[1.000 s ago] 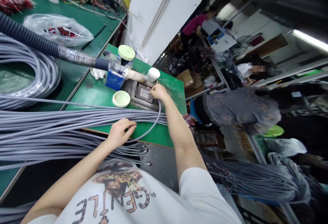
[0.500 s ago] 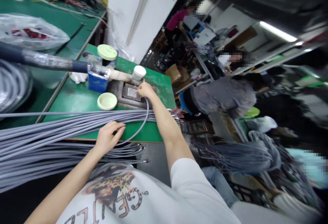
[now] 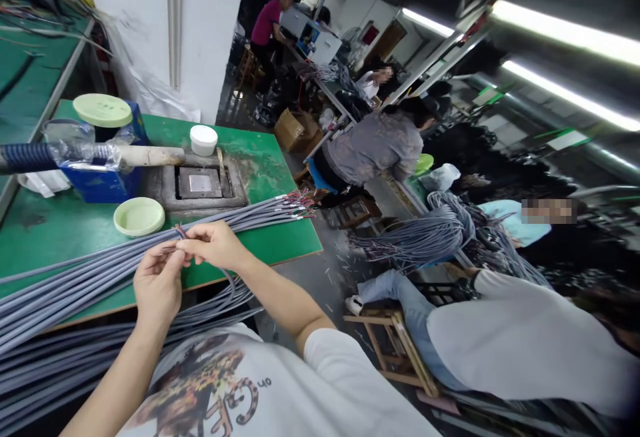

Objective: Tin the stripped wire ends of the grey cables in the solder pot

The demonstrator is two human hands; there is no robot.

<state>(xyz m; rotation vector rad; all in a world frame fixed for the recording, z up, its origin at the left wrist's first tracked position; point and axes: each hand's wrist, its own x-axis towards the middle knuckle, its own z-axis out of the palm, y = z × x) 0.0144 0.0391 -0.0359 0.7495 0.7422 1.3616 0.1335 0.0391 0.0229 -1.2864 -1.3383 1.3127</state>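
Note:
My left hand (image 3: 159, 284) and my right hand (image 3: 216, 245) meet above the front edge of the green bench. Between them is the end of a grey cable (image 3: 231, 282), whose thin dark and reddish wires (image 3: 180, 229) poke up past my fingers. The right hand is closed around the cable near that end. Pinched fingertips of the left hand meet at the wires; exact contact is partly hidden. Just behind lies a bundle of grey cables (image 3: 105, 260) with stripped, coloured wire ends (image 3: 300, 202). Beyond it sits a solder pot (image 3: 201, 184) in a grimy frame.
A pale green dish (image 3: 139, 217), a white tub (image 3: 203, 140) and a blue box (image 3: 103, 185) under a green lid (image 3: 103, 110) surround the pot. A hose (image 3: 150, 156) reaches over from the left. More cables (image 3: 75, 370) hang below the bench edge. Several people work at right.
My right hand has come back from the solder pot to my left hand, bringing the cable end. The left hand has closed at the wires. The view has swung to the right.

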